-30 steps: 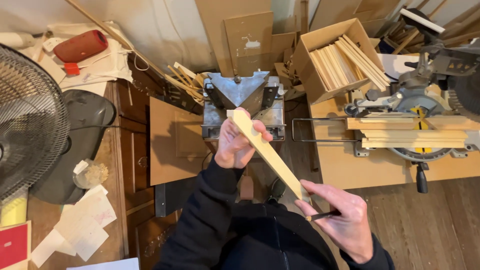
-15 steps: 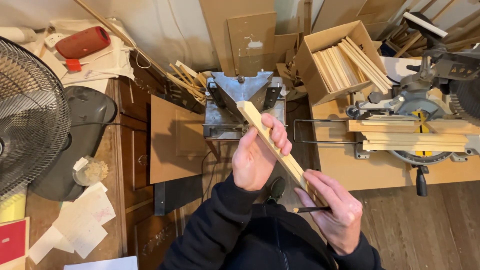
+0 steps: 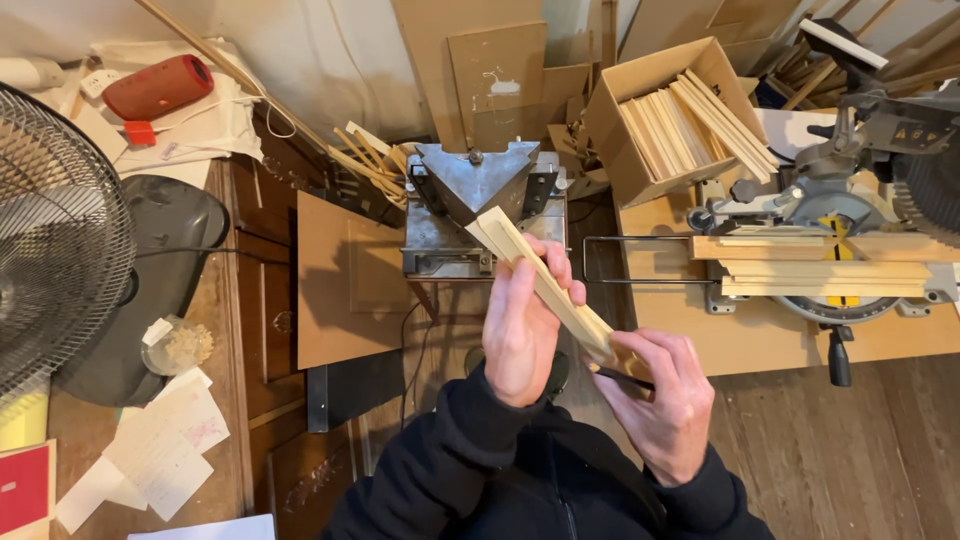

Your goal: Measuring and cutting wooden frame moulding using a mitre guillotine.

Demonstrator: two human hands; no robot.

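While I hold it up at the centre of the frame, the pale wooden strip [image 3: 545, 285] slants from its cut tip near the metal vise down to the lower right. My left hand [image 3: 522, 335] is wrapped around its middle, fingers curled over the top edge and thumb underneath. My right hand [image 3: 668, 400] grips the lower end, and pinched against the wood there is a thin dark stick, probably a pencil [image 3: 622, 376], though only a short piece of it shows. Both hands are closed on the strip, neither one spread.

Just behind the tip stands the grey metal corner vise [image 3: 480, 195] on its base. To the left of it a flat brown board [image 3: 345, 280] leans against the dark wooden cabinet. At the upper right an open cardboard box [image 3: 640, 150] holds many more pale strips, standing tilted. Right of my hands sits the miter saw [image 3: 850, 190] with several long strips [image 3: 825, 272] stacked flat on its bed. At the far left edge I see a wire fan guard [image 3: 55, 230], and above it a red cylinder [image 3: 158, 87] lying on the cluttered bench [image 3: 215, 450].
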